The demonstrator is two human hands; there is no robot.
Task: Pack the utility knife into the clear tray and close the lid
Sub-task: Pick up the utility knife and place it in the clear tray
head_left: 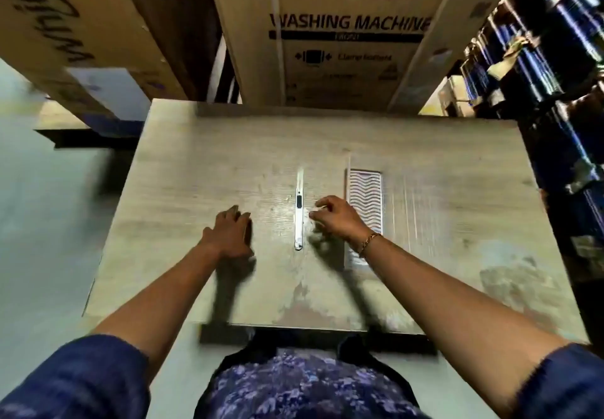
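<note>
A slim silver utility knife [299,212] with a black slider lies lengthwise on the wooden table [196,173], blade end pointing away from me. Just right of it sits the clear tray [364,189] with a wavy-patterned insert; its clear lid [415,203] lies open flat to the right. My right hand [336,217] hovers between knife and tray, fingers curled and apart, holding nothing. Left of the knife, my left hand [230,234] rests palm-down on the table with nothing in it. The image is motion-blurred.
A large cardboard washing-machine box [346,36] stands behind the table. Another cardboard box [65,33] is at the back left. Dark stacked shelving [562,91] lines the right side. A pale floor lies to the left.
</note>
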